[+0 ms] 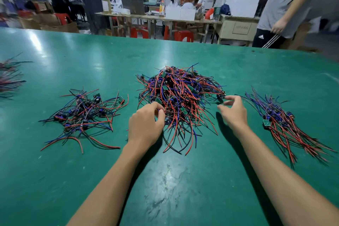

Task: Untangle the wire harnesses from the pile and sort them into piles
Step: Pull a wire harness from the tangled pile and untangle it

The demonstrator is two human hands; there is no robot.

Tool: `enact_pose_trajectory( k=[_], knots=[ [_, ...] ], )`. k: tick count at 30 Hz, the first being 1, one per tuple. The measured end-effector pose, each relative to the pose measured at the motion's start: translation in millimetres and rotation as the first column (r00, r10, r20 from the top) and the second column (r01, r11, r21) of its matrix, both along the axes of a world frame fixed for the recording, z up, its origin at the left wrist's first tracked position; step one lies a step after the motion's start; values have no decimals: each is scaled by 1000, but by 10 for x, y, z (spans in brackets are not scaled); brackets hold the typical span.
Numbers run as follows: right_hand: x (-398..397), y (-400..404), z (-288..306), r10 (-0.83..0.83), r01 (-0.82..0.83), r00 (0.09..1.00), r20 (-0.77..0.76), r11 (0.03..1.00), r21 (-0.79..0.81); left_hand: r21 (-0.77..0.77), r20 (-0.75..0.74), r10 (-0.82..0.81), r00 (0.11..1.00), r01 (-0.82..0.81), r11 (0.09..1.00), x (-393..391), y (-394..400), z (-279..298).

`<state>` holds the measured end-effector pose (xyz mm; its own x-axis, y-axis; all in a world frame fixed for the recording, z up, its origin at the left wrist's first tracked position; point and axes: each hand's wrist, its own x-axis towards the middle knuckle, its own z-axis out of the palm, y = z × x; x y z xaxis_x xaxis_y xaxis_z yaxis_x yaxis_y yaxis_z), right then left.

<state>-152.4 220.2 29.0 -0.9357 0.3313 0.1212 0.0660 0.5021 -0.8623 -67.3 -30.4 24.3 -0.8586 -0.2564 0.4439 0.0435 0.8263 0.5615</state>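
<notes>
A tangled pile of wire harnesses (pixel 180 93), red, blue and black wires with small green boards, lies in the middle of the green table (pixel 91 57). A smaller loose pile (pixel 84 113) lies to its left, and a combed-out pile (pixel 280 121) lies to its right. My left hand (pixel 145 124) rests at the main pile's near left edge, fingers curled into the wires. My right hand (pixel 233 111) hovers at the pile's right edge with thumb and forefinger apart next to a small component at the end of a wire.
Another bundle of wires (pixel 9 79) sits at the far left table edge. A person in a grey shirt (pixel 286 5) stands beyond the table's far right corner. Work benches, boxes, red stools and other people fill the background.
</notes>
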Motion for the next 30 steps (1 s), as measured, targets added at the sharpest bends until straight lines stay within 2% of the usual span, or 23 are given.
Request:
enact_pose_trajectory(
  k=[2, 4, 10, 12, 16, 20, 23, 26, 28, 30],
  knots=[
    [-168, 28, 0, 34, -35, 995, 98, 999, 8, 2, -6, 14, 1000, -14, 1000, -3, -23, 17],
    [-262, -3, 2, 41, -42, 995, 95, 999, 11, 10, -22, 19, 1000, -19, 1000, -8, -36, 28],
    [-270, -98, -93, -87, 80, 991, -100, 994, -70, 59, -24, -14, 1000, 16, 998, -16, -70, 25],
    [-185, -102, -102, -80, 74, 984, -162, 996, -44, 76, -21, -33, 999, 34, 996, -24, -76, 34],
    [52, -72, -131, -48, 78, 974, -222, 989, 127, 69, -47, -41, 998, 44, 997, -30, -58, 62],
    [252, -35, -132, -114, 154, 936, -332, 984, 95, 51, -77, -66, 995, 70, 996, 16, 1, 95],
    [371, 5, -38, -228, 230, 890, -396, 972, -44, 47, -93, -126, 988, 130, 990, 41, 58, 115],
    [424, 52, 144, -225, 103, 922, -314, 927, -362, 52, -127, -224, 966, 232, 971, 81, 120, 136],
    [493, 41, 290, -120, -58, 965, -231, 767, -639, 29, -166, -316, 934, 325, 945, 125, 188, 149],
    [593, 11, 426, 14, -175, 979, -202, 562, -808, 9, -201, -408, 890, 418, 908, 169, 281, 159]
  ],
)
